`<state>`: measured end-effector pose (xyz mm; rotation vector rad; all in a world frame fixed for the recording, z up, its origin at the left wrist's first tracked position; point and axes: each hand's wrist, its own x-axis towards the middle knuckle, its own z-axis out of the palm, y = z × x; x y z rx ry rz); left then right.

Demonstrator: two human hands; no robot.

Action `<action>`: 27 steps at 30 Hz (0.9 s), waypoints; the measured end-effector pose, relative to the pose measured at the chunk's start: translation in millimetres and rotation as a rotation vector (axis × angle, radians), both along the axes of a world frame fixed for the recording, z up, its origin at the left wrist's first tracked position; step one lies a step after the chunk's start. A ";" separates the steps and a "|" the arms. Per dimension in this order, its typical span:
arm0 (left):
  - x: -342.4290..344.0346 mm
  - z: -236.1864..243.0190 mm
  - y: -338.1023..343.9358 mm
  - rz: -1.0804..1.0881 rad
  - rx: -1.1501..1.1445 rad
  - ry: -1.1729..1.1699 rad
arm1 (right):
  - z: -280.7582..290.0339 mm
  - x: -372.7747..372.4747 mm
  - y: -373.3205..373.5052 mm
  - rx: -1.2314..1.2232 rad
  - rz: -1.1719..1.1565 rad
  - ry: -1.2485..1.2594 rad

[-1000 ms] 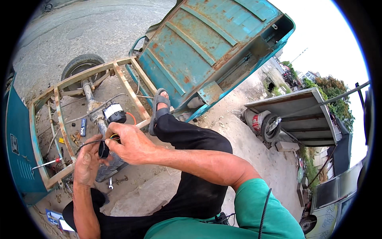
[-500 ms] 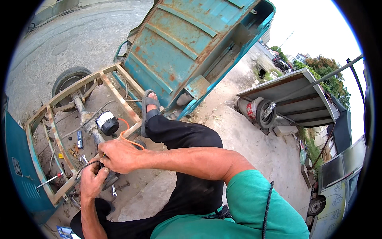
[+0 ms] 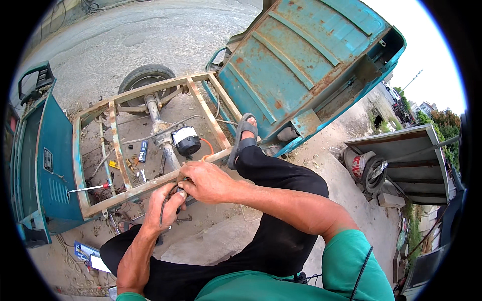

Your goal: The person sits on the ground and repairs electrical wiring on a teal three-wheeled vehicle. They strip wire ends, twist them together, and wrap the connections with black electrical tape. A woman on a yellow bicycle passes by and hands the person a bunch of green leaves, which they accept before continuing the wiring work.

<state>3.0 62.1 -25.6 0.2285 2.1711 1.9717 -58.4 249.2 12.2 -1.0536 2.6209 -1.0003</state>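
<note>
The near rail of the rusty frame point(image 3: 155, 187) runs just beyond the hands, its edge close to the left hand point(image 3: 159, 213). Open dirt point(image 3: 296, 173) lies past the raised knee, between it and the tilted panel point(image 3: 401, 163); the frame's bays leave gaps over the ground, one holding the black-and-white motor point(image 3: 186, 142).

Beside the panel, a red-and-white bucket point(image 3: 355, 163) stands behind a tyre point(image 3: 375, 174); its contents are hidden.

The black cable point(image 3: 163, 204) is between the hands, in front of the rail. The left hand pinches it between thumb and fingers; the right hand point(image 3: 210, 182) is bent over it, fingertips drawn together, though their exact grip is hidden. Its visible length bends at the left fingertips, then points down toward the left wrist, long axis roughly toward the wearer.
</note>
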 end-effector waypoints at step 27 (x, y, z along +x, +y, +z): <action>26.1 28.0 -3.7 -0.221 0.015 0.236 | 36.0 -10.0 8.6 -0.578 -0.312 -1.297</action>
